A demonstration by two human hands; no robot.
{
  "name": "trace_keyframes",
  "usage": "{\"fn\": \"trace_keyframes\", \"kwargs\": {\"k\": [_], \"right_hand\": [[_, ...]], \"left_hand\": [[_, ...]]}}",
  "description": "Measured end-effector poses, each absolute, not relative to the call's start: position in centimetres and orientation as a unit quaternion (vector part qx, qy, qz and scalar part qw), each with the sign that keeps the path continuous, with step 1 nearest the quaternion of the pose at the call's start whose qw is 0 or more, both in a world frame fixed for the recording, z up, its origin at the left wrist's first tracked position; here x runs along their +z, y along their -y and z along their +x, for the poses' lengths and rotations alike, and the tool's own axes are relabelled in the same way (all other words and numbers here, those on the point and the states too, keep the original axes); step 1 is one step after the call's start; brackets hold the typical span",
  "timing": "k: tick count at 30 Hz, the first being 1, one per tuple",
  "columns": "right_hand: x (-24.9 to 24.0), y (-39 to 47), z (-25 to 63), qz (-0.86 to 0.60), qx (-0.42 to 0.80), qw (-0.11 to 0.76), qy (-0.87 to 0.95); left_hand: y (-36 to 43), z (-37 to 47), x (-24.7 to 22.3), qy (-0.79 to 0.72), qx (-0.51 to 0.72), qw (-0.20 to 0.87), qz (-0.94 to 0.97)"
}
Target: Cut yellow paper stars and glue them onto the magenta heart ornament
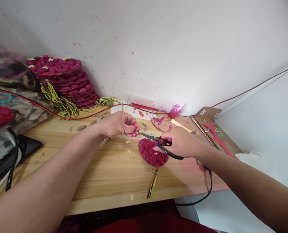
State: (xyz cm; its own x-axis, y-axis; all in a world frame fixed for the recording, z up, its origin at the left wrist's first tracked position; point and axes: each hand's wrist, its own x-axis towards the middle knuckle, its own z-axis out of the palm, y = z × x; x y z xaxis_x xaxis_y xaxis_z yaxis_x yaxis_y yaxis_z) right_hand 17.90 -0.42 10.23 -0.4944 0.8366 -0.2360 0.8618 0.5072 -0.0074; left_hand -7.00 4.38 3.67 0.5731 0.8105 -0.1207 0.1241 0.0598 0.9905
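Note:
My left hand (121,124) is closed in a pinch above the wooden table (105,174); what its pink-stained fingertips hold is too small to make out. My right hand (180,140) grips black-handled scissors (169,152), their blades pointing left and their tips at my left fingertips. Below the scissors lies a heart-shaped piece (153,157) covered in dark pink lumps, with a yellow and brown yarn tassel (153,186) at its lower end. Small yellow scraps (128,142) are scattered beside it.
Similar pink pieces (73,84) are stacked at the back left, beside yarn (54,97) and a plastic bag (34,103). Further back are a sheet with red stars (139,113), a cardboard heart (160,124) and a pink cup (175,111). A red cable (95,114) crosses the table.

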Motion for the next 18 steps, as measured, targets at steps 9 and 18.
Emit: {"fn": "trace_keyframes", "kwargs": {"k": [9,18], "right_hand": [[10.22,0.44,17.89,0.499,-0.070,0.095,-0.859],[10.34,0.55,17.70,0.504,-0.083,0.106,-0.853]], "left_hand": [[-4.45,-7.06,3.64,-0.378,0.267,0.618,0.636],[-4.38,-7.07,3.62,-0.374,0.271,0.619,0.635]]}}
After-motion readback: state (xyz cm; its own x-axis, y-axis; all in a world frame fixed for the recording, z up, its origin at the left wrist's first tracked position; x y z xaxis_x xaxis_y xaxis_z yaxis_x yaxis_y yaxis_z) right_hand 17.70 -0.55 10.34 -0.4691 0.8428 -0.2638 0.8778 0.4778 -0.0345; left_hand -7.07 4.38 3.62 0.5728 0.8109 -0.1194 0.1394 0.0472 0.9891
